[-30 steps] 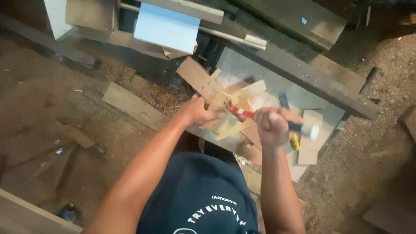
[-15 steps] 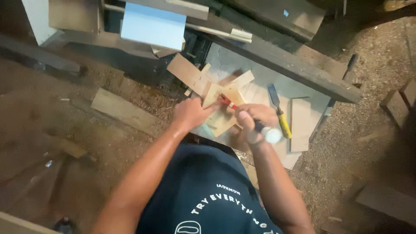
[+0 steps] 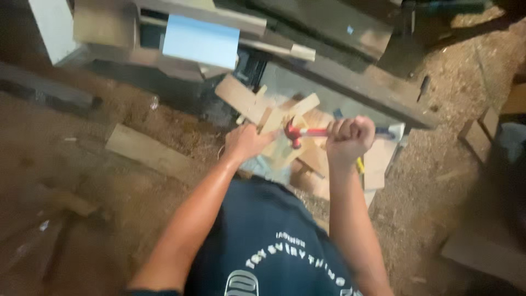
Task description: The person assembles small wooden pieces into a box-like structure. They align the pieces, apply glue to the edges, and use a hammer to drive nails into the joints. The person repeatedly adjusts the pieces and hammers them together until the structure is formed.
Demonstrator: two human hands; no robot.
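Note:
My right hand (image 3: 349, 138) is closed around the red handle of a claw hammer (image 3: 298, 131), whose head hangs over a pile of short wood pieces (image 3: 285, 118). My left hand (image 3: 245, 141) grips one of those wood pieces at the pile's left side, just left of the hammer head. The pieces lie on a grey metal surface (image 3: 307, 90). A yellow-handled tool (image 3: 360, 164) is partly hidden under my right hand.
A flat wooden board (image 3: 148, 151) lies on the sawdust-covered ground at left. A pale blue panel (image 3: 200, 41) and metal bars stand behind the pile. More wood blocks (image 3: 485, 129) sit at right. The view is motion-blurred.
My right hand has lifted the hammer back up and to the right after striking down onto the wood. My left hand has stayed on the wood piece.

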